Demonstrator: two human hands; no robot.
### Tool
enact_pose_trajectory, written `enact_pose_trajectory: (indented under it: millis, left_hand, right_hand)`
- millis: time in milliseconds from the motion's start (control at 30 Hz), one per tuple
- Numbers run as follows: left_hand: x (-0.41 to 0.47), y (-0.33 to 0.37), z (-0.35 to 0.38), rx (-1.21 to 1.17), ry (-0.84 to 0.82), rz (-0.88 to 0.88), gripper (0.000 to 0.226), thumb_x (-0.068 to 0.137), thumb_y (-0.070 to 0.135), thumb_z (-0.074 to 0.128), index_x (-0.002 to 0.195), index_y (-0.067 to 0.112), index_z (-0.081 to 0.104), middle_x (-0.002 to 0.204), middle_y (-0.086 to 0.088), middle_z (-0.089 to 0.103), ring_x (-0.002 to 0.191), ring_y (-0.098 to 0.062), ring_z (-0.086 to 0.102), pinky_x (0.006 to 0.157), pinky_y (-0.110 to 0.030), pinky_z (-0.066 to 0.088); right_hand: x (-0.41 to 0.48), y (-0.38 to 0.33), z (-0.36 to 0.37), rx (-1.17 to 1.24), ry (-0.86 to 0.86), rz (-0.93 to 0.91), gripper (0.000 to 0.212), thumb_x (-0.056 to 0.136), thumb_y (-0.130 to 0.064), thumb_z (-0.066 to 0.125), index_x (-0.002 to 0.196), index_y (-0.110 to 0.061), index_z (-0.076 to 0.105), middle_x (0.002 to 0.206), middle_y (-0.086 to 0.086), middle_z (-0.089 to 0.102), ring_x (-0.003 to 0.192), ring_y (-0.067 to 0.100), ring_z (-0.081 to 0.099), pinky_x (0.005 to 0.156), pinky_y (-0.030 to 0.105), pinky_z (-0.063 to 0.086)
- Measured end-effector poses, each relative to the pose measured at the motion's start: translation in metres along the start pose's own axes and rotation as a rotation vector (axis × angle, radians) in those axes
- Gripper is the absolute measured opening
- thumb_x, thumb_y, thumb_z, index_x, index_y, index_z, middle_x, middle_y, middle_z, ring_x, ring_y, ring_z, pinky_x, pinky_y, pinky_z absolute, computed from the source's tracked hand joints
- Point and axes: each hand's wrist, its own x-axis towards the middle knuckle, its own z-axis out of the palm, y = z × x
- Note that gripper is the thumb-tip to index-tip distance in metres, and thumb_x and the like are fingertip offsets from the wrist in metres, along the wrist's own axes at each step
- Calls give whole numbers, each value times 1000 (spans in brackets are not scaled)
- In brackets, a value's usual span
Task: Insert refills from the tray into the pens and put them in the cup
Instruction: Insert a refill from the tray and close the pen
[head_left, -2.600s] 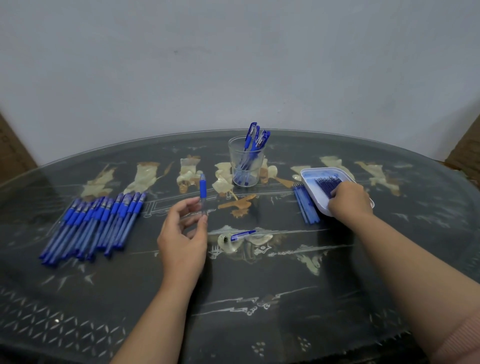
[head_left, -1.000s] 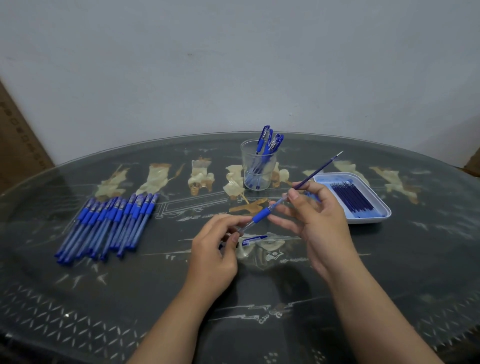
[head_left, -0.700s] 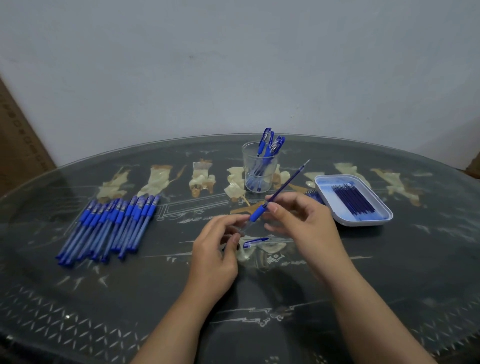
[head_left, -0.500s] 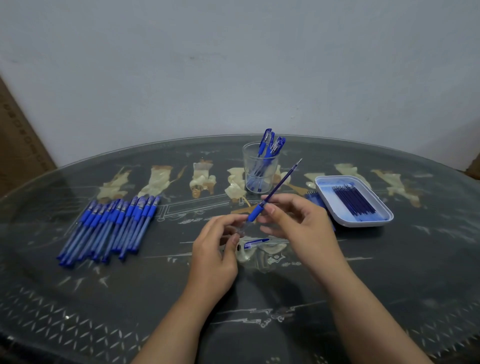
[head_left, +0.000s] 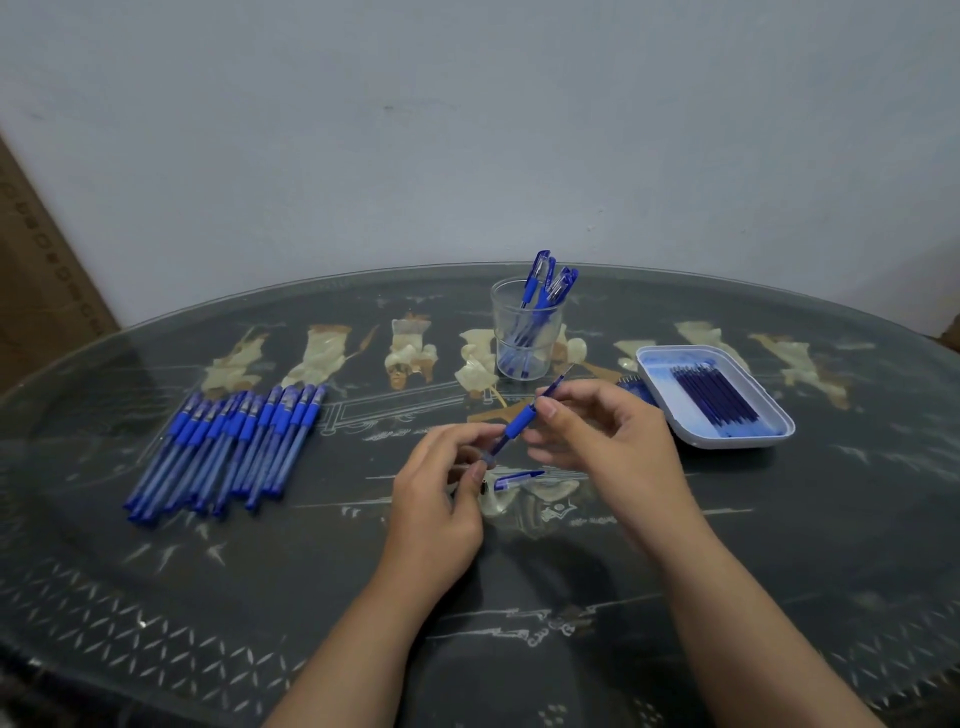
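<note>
Refill (head_left: 558, 380) deeper in pen (head_left: 519, 422) than before

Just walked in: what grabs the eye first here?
Mid-table, the left hand and right hand hold one blue pen between them. A row of pens lies at the left; behind the hands stands a clear cup of pens, a white tray of refills at the right.

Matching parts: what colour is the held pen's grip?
Pen grip: solid blue, clearest in head view.
</note>
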Motion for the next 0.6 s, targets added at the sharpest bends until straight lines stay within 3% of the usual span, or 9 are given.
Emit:
enact_pose_trajectory:
  millis: [167, 267, 400, 600]
  left_hand:
    - [1, -1, -3, -65, 102, -110, 53, 87, -14, 56, 107, 35, 63, 103, 7, 65, 91, -13, 66, 78, -17, 50]
    - [4, 1, -8, -198, 203, -236, 50, 91, -14, 53, 105, 33, 61, 101, 2, 67, 90, -11, 68, 80, -18, 52]
    - [8, 4, -15, -321, 275, -327, 46, 93, -14, 47, 104, 29, 59, 104, 5, 65, 87, -8, 67, 81, -16, 53]
    - [5, 1, -23, -269, 216, -326, 46, 93, -14, 48, 103, 29, 61, 101, 12, 66, 91, -6, 66, 84, -17, 51]
  right_hand:
    - [2, 9, 0, -82, -6, -38, 10, 88, -6, 67, 93, -14, 71, 81, 8, 74, 75, 21, 72, 67, 34, 61]
    - [5, 26, -1, -541, -36, -165, 14, 85, -16, 72, 89, -30, 72, 79, -5, 68, 75, 9, 62, 72, 26, 53]
    - [4, 51, 8, -990, -129, -337, 18, 83, -35, 73, 102, -36, 72, 87, -17, 43, 91, 13, 44, 83, 23, 36]
    - [5, 63, 17, -1125, -135, -381, 7, 82, -31, 75, 89, -29, 74, 83, -10, 37, 88, 15, 38, 81, 27, 39]
